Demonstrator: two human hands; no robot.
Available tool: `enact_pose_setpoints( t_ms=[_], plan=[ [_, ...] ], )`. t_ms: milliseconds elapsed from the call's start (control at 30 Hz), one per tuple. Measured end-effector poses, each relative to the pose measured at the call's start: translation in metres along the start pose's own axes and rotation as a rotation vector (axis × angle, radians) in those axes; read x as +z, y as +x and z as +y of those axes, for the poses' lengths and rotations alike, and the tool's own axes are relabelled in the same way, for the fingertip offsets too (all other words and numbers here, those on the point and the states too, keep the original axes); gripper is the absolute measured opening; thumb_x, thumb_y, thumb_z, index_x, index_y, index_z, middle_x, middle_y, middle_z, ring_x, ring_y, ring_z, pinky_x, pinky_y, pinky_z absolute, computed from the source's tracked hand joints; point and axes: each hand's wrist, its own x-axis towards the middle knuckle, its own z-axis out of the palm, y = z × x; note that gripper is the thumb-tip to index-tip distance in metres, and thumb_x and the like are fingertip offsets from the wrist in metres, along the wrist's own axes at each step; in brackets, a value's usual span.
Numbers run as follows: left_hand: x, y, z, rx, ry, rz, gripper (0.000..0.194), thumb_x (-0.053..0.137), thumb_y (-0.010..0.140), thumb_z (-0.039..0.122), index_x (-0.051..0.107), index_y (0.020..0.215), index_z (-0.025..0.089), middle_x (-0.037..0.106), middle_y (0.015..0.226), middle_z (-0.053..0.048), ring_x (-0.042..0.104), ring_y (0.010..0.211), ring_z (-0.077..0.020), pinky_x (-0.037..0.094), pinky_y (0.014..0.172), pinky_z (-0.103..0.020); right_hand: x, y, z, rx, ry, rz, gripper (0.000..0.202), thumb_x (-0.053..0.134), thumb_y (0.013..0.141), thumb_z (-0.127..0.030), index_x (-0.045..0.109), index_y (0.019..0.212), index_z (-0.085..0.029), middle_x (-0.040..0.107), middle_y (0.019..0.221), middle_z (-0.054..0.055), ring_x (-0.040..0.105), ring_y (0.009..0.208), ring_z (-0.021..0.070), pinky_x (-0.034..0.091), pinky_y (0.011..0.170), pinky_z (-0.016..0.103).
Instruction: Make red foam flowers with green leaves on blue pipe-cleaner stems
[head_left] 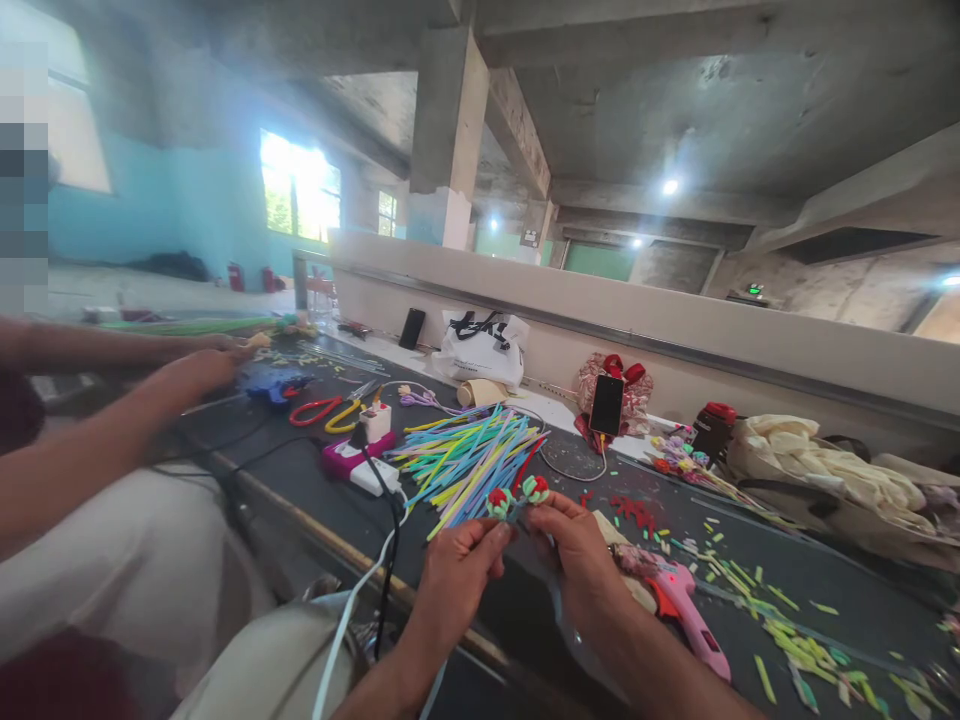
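Note:
Between my two hands are two small red-and-green flower pieces, side by side over the dark table. My left hand (465,565) is closed, its thumb and fingers pinched at the base of the left flower piece (499,502). The right flower piece (535,488) stands up from the pinched fingertips of my right hand (574,545). Behind them lies a pile of pastel fuzzy stems (472,455). A pink glue gun (694,615) rests right of my right hand, partly hidden by it. Red cut bits (634,513) lie beyond.
A power strip (364,466) with cables stands left of the stems, near red-and-yellow-handled scissors (341,412). Another person's arms (150,400) reach in at left. Green cut pieces (806,645) lie at right. A phone (606,405) and white bag (482,348) are at the back.

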Motion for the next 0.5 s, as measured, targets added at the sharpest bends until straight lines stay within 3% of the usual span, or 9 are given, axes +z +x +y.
enact_pose_setpoints(
  t_ms=[167,233,333,500],
  plan=[
    [0.003,-0.001,0.000,-0.046,-0.094,-0.044,0.027,0.063,0.060,0.042,0.062,0.056,0.015,0.048,0.040,0.005,0.037,0.036,-0.0077,0.024,0.036,-0.020,-0.007,0.006,0.001,-0.013,-0.044,-0.009,0.011,0.064,0.057,-0.016,0.054,0.052,-0.015,0.043,0.042,-0.007,0.030,0.040,0.0046,0.023,0.040,0.016],
    [0.005,-0.001,0.002,-0.065,-0.148,-0.071,0.023,0.069,0.053,0.036,0.064,0.061,0.015,0.056,0.048,0.003,0.045,0.043,-0.0097,0.029,0.038,-0.019,-0.010,0.007,0.001,-0.012,-0.063,-0.018,0.013,0.064,0.057,-0.017,0.053,0.051,-0.015,0.041,0.040,-0.008,0.026,0.038,0.0036,0.019,0.038,0.017],
    [0.008,-0.001,0.003,-0.098,-0.252,-0.089,0.037,0.073,0.046,0.030,0.065,0.080,0.016,0.065,0.069,0.000,0.053,0.058,-0.0131,0.037,0.045,-0.020,-0.010,0.004,0.000,0.000,-0.075,-0.045,0.011,0.064,0.058,-0.018,0.055,0.054,-0.014,0.041,0.041,-0.008,0.025,0.037,0.0033,0.018,0.038,0.017],
    [0.005,-0.002,0.003,-0.131,-0.393,-0.083,0.029,0.071,0.054,0.033,0.063,0.078,0.017,0.062,0.060,0.002,0.054,0.058,-0.0115,0.038,0.051,-0.020,-0.005,-0.005,0.006,0.003,-0.092,-0.099,0.009,0.064,0.058,-0.018,0.057,0.056,-0.015,0.043,0.044,-0.007,0.028,0.040,0.0043,0.021,0.040,0.017]
  ],
)
